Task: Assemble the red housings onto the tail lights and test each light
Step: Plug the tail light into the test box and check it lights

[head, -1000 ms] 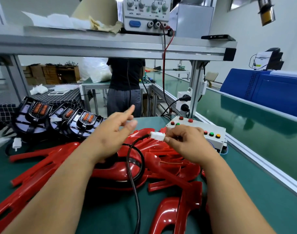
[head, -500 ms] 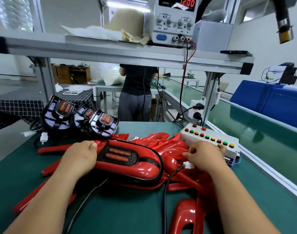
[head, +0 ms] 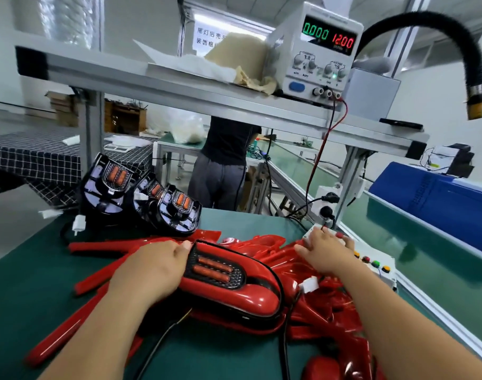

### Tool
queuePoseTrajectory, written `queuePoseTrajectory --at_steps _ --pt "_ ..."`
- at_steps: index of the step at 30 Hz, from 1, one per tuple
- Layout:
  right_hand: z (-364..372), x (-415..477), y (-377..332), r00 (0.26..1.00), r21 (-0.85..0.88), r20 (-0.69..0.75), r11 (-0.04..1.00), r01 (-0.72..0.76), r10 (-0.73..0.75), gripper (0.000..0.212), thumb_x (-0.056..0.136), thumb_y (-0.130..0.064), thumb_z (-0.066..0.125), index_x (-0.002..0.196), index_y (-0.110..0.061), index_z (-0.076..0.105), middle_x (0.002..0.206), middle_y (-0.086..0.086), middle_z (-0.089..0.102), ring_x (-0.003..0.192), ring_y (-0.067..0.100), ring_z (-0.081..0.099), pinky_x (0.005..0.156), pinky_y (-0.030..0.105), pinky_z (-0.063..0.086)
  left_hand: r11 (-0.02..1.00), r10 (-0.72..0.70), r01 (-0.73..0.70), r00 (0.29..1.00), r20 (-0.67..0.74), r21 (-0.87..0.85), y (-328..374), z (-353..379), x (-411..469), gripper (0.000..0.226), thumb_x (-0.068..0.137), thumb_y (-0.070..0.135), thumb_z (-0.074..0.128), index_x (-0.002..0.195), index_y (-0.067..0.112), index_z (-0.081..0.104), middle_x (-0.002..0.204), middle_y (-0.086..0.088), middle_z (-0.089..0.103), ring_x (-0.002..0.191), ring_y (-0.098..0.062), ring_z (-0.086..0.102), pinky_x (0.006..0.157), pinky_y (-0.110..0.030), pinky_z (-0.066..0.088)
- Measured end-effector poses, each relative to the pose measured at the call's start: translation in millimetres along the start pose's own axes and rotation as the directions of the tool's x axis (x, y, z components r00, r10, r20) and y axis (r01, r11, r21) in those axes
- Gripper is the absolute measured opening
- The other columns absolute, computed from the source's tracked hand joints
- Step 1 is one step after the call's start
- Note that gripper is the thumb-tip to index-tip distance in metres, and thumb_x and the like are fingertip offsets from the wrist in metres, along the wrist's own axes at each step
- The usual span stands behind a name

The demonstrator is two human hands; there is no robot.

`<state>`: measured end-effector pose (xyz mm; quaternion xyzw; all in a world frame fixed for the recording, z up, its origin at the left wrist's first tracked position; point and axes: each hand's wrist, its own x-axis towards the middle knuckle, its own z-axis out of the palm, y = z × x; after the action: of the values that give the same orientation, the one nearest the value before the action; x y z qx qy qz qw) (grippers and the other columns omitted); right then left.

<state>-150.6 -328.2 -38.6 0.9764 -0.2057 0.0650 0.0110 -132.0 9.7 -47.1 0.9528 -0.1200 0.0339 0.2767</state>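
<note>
Assembled tail light (head: 228, 283) (red housing on, black lens insert facing up) lies on the pile of loose red housings (head: 324, 319), mid-bench on the green mat (head: 28, 283), nearer the front edge than the back. Its long axis runs left-to-right, tilting toward the front-right corner.

Left hand (head: 152, 272) is on the light's left end, fingers curled over it, thumb tip touching the lens edge; a pinning grip, not a lift.

Right hand (head: 326, 252) is off the light, to its right and further back, fingers spread and flat over the near-left end of the button box (head: 371, 263) at the bench's right edge. Fingertips cover the buttons there; I can't tell whether one is pressed.

White connector (head: 308, 285) sits just beside the light's right end, below the right wrist, black cable (head: 285, 352) running toward the front edge. Can't tell whether it's mated.

Power supply (head: 320, 50) on the shelf reads 0.000 / 12.00, so probably no current flowing, and the lens elements don't look clearly lit.

My read: test step, right hand is the one on the switches.

Untested black tail lights (head: 141, 198) wait at the back-left corner.
</note>
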Motion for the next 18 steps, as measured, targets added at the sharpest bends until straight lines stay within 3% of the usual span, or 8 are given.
queuePoseTrajectory --at_steps 2,5,12,18 --pt "9 9 0 0.999 -0.049 0.042 0.999 0.011 -0.009 0.062 0.089 -0.07 0.032 0.113 -0.018 0.056 0.144 0.001 0.039 0.144 0.018 0.024 0.115 0.056 0.009 1.0 0.03 -0.03 0.998 0.046 0.002 5 5 -2 0.045 0.103 0.045 0.022 0.088 0.024 0.059 0.105 -0.002 0.066 0.099 -0.021 0.058 0.091 -0.035 0.044" --pt "18 15 -1 0.999 -0.062 0.05 0.998 -0.015 0.018 0.083 0.086 -0.077 0.026 0.139 -0.016 0.044 0.159 -0.001 0.024 0.15 0.016 0.003 0.115 0.055 0.001 0.999 0.023 -0.021 0.998 0.062 -0.036 9 12 -2 0.045 0.104 0.042 0.025 0.112 0.019 0.063 0.121 -0.005 0.065 0.113 -0.023 0.057 0.101 -0.037 0.043" --pt "26 16 -6 0.999 -0.118 0.023 0.992 -0.045 0.049 0.094 0.083 -0.081 0.017 0.145 -0.014 0.038 0.159 0.001 0.024 0.15 0.018 0.003 0.114 0.056 0.003 0.999 -0.003 0.006 0.996 0.09 -0.036 10 13 -1 0.047 0.104 0.043 0.025 0.125 0.019 0.06 0.132 -0.01 0.06 0.121 -0.028 0.054 0.104 -0.041 0.041" --pt "31 11 -7 0.997 -0.087 0.023 0.993 -0.075 0.078 0.094 0.08 -0.084 0.015 0.148 -0.021 0.032 0.162 -0.004 0.017 0.15 0.024 -0.002 0.114 0.057 0.003 0.987 -0.018 0.037 0.993 0.119 -0.155 12 11 -5 0.046 0.105 0.039 0.03 0.141 0.017 0.049 0.145 -0.009 0.049 0.132 -0.025 0.046 0.108 -0.037 0.035"
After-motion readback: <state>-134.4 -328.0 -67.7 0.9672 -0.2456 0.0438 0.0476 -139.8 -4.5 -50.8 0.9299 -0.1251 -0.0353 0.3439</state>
